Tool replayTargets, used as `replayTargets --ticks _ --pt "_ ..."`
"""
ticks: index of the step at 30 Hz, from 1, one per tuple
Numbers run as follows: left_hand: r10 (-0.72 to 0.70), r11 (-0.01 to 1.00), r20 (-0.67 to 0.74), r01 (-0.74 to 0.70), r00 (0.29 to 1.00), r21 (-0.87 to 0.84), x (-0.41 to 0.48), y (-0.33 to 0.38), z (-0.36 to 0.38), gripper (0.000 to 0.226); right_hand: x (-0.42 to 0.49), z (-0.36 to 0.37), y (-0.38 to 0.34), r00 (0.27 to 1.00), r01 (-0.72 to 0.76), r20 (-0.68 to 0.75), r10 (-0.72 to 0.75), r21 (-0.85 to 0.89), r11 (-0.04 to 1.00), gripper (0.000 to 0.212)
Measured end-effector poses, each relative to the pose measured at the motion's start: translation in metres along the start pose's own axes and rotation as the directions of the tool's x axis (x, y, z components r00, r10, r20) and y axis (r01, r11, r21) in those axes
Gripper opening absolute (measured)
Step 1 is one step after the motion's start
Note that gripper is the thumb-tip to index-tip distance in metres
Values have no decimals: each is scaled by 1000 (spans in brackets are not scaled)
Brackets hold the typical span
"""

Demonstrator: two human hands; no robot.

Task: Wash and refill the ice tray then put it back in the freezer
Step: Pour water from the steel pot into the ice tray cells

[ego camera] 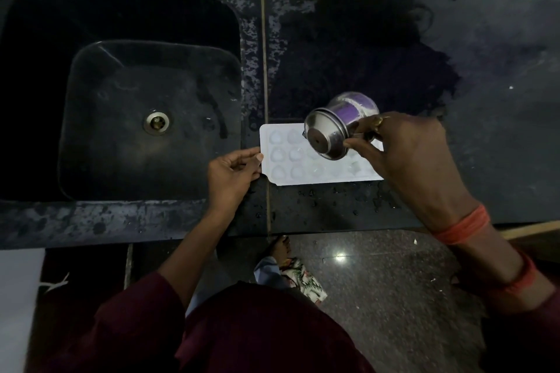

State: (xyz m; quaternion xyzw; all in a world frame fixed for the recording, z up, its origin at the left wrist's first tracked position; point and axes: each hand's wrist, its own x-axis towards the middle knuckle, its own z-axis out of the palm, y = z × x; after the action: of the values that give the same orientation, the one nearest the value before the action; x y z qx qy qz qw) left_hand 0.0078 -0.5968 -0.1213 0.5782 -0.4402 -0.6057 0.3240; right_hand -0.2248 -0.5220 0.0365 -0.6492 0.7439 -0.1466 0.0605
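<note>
A white ice tray point(288, 157) with rows of rounded cells lies flat on the black counter, just right of the sink. My left hand point(231, 174) pinches the tray's left end between thumb and fingers. My right hand point(406, 154) holds a small steel cup point(333, 127) tipped on its side over the middle of the tray, mouth pointing left and down. The cup and my right hand hide the tray's right part. The cells on the left look glossy, as if wet or holding water.
The black sink point(121, 106) with its metal drain point(156, 122) lies to the left. The counter point(469, 130) is wet around the tray, with droplets along the front edge point(333, 206). A pale tiled wall runs along the back. My foot shows on the floor below.
</note>
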Motion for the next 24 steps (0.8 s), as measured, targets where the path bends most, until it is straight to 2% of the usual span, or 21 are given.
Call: replayTargets --ticks 5,24 --pt "7 1000 13 -7 1000 12 0 1 -1 19 -7 3 -4 1000 -5 30 5 -10 1000 18" --pt "15 1000 7 -15 1000 9 0 0 1 14 -20 2 -3 999 -8 -37 7 -39 999 20"
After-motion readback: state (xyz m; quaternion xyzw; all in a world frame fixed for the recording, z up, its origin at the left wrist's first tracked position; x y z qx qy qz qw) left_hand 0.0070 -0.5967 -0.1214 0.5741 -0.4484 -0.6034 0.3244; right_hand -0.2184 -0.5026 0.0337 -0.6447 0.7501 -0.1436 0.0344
